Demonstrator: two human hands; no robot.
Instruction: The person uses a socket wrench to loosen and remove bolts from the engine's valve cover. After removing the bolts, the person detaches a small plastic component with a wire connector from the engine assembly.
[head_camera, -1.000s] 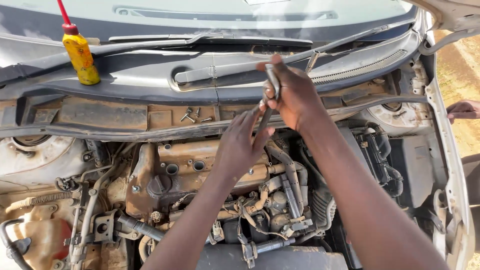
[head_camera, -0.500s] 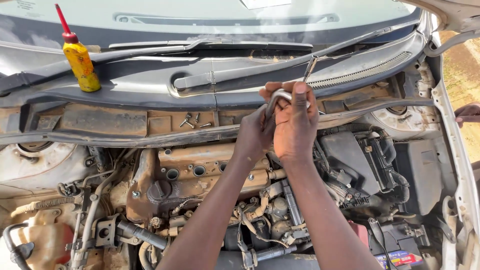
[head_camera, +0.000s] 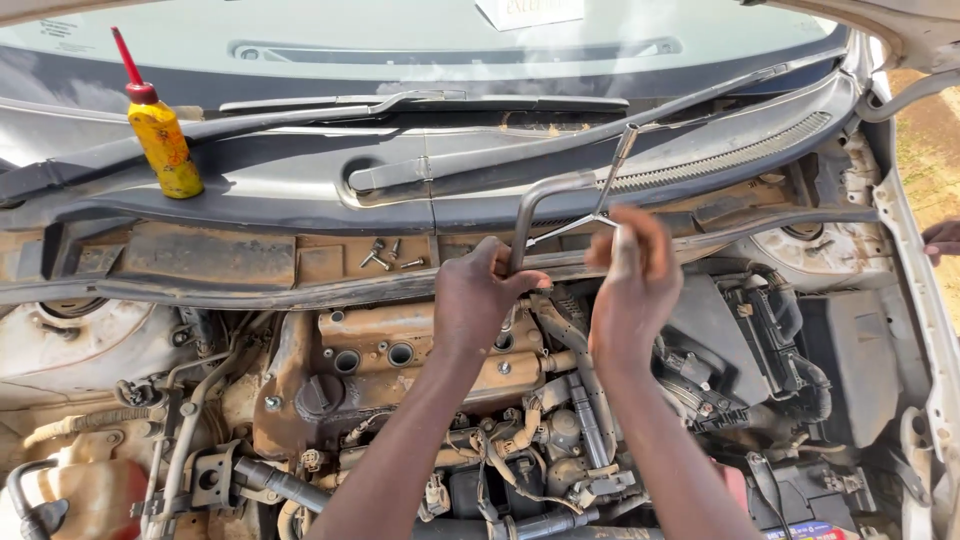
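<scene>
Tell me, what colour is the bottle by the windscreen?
The bottle is yellow with a red nozzle, seen in the head view.

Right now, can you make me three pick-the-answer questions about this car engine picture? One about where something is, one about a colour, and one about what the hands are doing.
1. Where does the squeeze bottle stand?
A. On the dark panel below the windscreen, far left
B. Down among the engine hoses
C. On the ground beside the car

2. What colour is the bottle's thin spout?
A. Green
B. Red
C. White

3. What is the left hand doing?
A. Resting flat on the battery
B. Holding the bottle
C. Gripping the lower end of a bent metal tube

Answers:
1 A, it stands upright on the panel near the wiper.
2 B, the spout and cap are red above a yellow body.
3 C, its fingers close round the tube, while the right hand is up beside it, blurred.
</scene>
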